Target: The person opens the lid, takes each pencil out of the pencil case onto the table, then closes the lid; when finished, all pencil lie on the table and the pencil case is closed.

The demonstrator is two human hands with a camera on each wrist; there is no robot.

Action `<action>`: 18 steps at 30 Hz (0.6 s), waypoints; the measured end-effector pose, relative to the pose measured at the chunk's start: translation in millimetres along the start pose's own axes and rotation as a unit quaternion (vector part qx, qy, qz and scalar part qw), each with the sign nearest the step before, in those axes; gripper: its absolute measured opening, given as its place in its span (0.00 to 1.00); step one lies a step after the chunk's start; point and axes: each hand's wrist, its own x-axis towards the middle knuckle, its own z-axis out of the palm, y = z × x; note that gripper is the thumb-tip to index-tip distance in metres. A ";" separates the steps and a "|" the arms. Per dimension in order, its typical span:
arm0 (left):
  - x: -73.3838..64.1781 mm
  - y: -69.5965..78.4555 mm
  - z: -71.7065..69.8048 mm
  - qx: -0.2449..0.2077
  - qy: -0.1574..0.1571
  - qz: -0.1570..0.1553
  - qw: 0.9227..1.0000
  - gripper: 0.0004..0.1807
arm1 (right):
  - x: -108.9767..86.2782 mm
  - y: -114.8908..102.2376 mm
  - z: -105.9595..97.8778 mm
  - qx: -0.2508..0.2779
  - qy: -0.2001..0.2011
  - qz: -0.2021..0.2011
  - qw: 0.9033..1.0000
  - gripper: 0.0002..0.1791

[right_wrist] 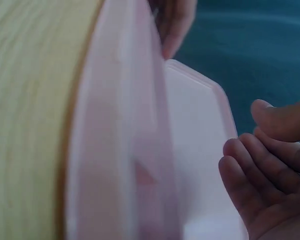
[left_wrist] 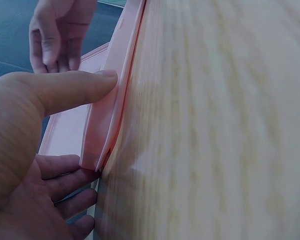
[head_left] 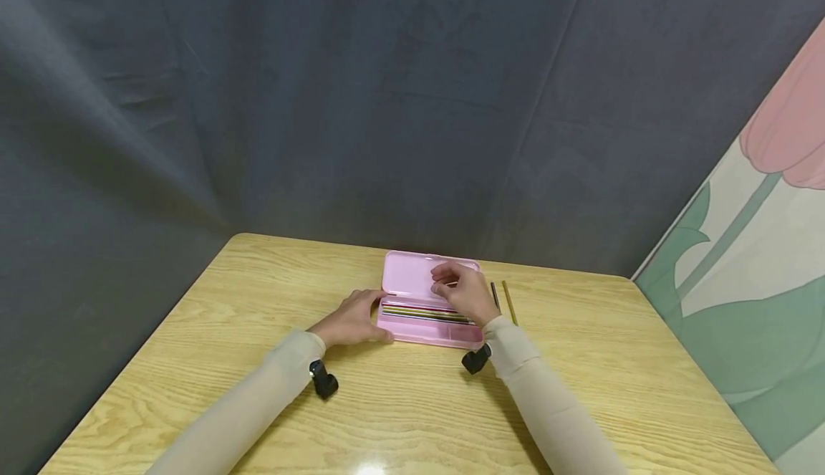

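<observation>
A pink pencil case [head_left: 415,331] lies on the table with its lid [head_left: 406,274] folded back. Several colored pencils [head_left: 419,313] lie lengthwise in its rear compartment. My left hand [head_left: 351,319] holds the left end of the case, the thumb [left_wrist: 82,90] against the front wall and the fingers around the far side. Above the right part of the lid, my right hand [head_left: 467,294] hovers. Its fingers [right_wrist: 255,175] are loosely bent with a gap to the thumb, and nothing shows between them.
Right of the case lie a dark pencil [head_left: 495,296] and a yellow-brown pencil [head_left: 510,303], partly hidden by the right arm. The wood-grain table [head_left: 399,403] ends at a dark curtain [head_left: 399,138]. At the right hangs a flower-patterned panel [head_left: 760,281].
</observation>
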 end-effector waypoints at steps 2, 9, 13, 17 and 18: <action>0.3 -0.2 0.5 0.000 0.000 0.001 1.000 0.51 | -0.8 2.4 5.7 -0.008 -0.015 -0.005 1.000 0.11; 0.1 -0.1 0.3 0.002 0.001 0.003 1.000 0.51 | -3.9 8.2 16.7 -0.024 -0.053 0.007 0.998 0.12; -0.5 0.8 -1.2 -0.001 0.002 0.004 1.000 0.51 | -4.2 7.1 18.5 -0.032 -0.054 0.010 0.998 0.11; -0.2 -0.1 -0.8 -0.002 0.001 0.005 1.000 0.51 | -5.0 7.2 20.7 -0.041 -0.053 0.000 0.998 0.11; 0.0 -0.8 -0.3 -0.001 0.000 0.005 1.000 0.51 | -5.4 7.5 21.4 -0.042 -0.054 -0.001 0.998 0.11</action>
